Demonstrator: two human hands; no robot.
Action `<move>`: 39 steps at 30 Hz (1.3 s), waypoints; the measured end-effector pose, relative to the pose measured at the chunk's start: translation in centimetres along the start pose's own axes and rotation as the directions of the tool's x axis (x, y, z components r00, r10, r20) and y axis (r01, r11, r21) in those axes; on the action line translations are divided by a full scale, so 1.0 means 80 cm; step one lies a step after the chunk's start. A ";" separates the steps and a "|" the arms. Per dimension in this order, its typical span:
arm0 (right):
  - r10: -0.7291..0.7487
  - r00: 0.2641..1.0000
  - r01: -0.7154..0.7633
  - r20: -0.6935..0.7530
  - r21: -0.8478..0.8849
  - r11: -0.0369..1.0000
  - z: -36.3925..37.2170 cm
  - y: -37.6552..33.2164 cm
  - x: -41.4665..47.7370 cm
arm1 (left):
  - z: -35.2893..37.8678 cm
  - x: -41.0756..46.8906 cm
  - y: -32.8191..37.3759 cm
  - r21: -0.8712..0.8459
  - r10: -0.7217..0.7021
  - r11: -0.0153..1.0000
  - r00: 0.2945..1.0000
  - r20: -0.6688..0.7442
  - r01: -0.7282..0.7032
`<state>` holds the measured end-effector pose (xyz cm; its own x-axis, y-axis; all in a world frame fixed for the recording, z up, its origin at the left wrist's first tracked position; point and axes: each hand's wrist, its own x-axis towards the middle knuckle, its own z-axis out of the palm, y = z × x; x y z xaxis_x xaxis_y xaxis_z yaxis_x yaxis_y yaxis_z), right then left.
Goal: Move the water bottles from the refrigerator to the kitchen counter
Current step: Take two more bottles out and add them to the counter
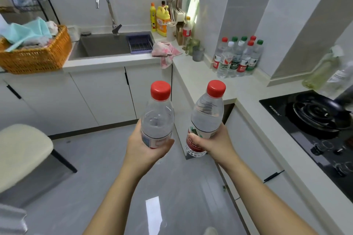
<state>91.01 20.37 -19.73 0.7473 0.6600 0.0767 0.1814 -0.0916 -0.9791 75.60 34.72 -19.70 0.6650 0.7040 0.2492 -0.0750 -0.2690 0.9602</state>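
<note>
Grip state: your left grip (145, 147) clasps the left bottle (157, 116), your right grip (214, 143) the right bottle (207, 112), both upright above the floor (95, 168). At 1 o'clock a bottle cluster (238, 59) already stands on the tabletop (198, 76); these two likely remain to place.

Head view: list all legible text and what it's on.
"SPRING": red label of the right bottle, gripped by the right hand; letters before it unreadable.
Left bottle label, in the left hand: blurred.
Hob brand mark, yellow detergent jug, counter bottles: too blurred to read.
</note>
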 end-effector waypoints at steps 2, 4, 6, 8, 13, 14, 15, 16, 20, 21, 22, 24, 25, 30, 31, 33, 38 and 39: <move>-0.007 1.000 0.007 0.001 -0.007 1.000 -0.015 0.005 0.018 | 0.017 0.019 -0.006 0.015 0.006 1.000 1.000 0.006 -0.006; -0.010 1.000 0.010 -0.007 0.035 0.999 -0.032 0.013 0.039 | 0.037 0.036 -0.007 0.033 0.007 0.999 1.000 -0.005 -0.007; -0.016 1.000 0.016 0.006 0.036 0.999 -0.049 0.022 0.054 | 0.056 0.052 -0.011 0.050 0.016 0.999 1.000 -0.016 -0.015; -0.025 1.000 0.024 0.017 0.023 0.999 -0.053 0.019 0.066 | 0.066 0.063 -0.014 0.054 0.017 0.998 1.000 0.000 -0.017; -0.018 0.999 0.016 0.046 0.054 0.998 -0.145 0.041 0.155 | 0.165 0.131 -0.012 0.076 -0.008 0.997 0.999 -0.034 0.011; -0.032 0.998 0.030 0.048 0.038 0.999 -0.150 0.041 0.160 | 0.172 0.135 -0.013 0.064 -0.004 0.998 0.999 -0.041 0.007; -0.046 0.997 0.044 0.060 0.034 0.998 -0.161 0.043 0.168 | 0.184 0.143 -0.019 0.073 -0.003 0.997 0.998 -0.055 0.007; -0.036 0.997 0.034 0.063 0.036 0.999 -0.175 0.046 0.179 | 0.200 0.150 -0.021 0.078 -0.005 0.997 0.998 -0.063 0.010; -0.019 0.999 0.017 0.044 0.042 0.999 -0.222 0.061 0.223 | 0.257 0.180 -0.026 0.072 -0.004 0.997 0.999 -0.050 0.008; -0.011 0.999 0.010 0.044 0.035 0.999 -0.230 0.066 0.229 | 0.266 0.186 -0.030 0.069 -0.011 0.998 0.999 -0.044 0.014; -0.006 0.999 0.005 0.041 0.026 1.000 -0.237 0.070 0.235 | 0.275 0.193 -0.031 0.069 -0.016 0.997 0.999 -0.040 0.019; 0.008 1.000 -0.008 0.021 0.020 1.000 -0.250 0.080 0.250 | 0.292 0.210 -0.037 0.081 -0.022 0.996 0.999 -0.030 0.024; 0.011 1.000 -0.011 0.013 0.012 1.000 -0.256 0.086 0.259 | 0.299 0.220 -0.041 0.077 -0.028 0.997 0.999 -0.019 0.029; 0.050 0.997 -0.051 -0.057 -0.030 0.998 -0.274 0.113 0.313 | 0.329 0.276 -0.070 0.064 -0.045 0.997 0.999 0.018 0.044; 0.059 0.995 -0.061 -0.075 -0.031 0.998 -0.275 0.119 0.326 | 0.334 0.289 -0.077 0.074 -0.044 0.996 0.999 0.021 0.043; 0.081 0.991 -0.085 -0.108 -0.028 0.996 -0.278 0.133 0.354 | 0.341 0.319 -0.096 0.096 -0.045 0.995 0.998 0.048 0.040; 0.156 0.965 -0.169 -0.210 -0.046 0.985 -0.279 0.160 0.425 | 0.361 0.406 -0.140 0.170 -0.113 0.982 0.979 0.171 0.083; 0.167 0.957 -0.184 -0.237 -0.050 0.982 -0.280 0.165 0.437 | 0.367 0.422 -0.148 0.183 -0.126 0.979 0.975 0.184 0.092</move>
<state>133.88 25.56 -25.76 0.8968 0.4400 -0.0458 0.0727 -0.2488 -0.9658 120.75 42.39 -26.38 0.7944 0.5993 0.0987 0.1236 -0.3186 0.9398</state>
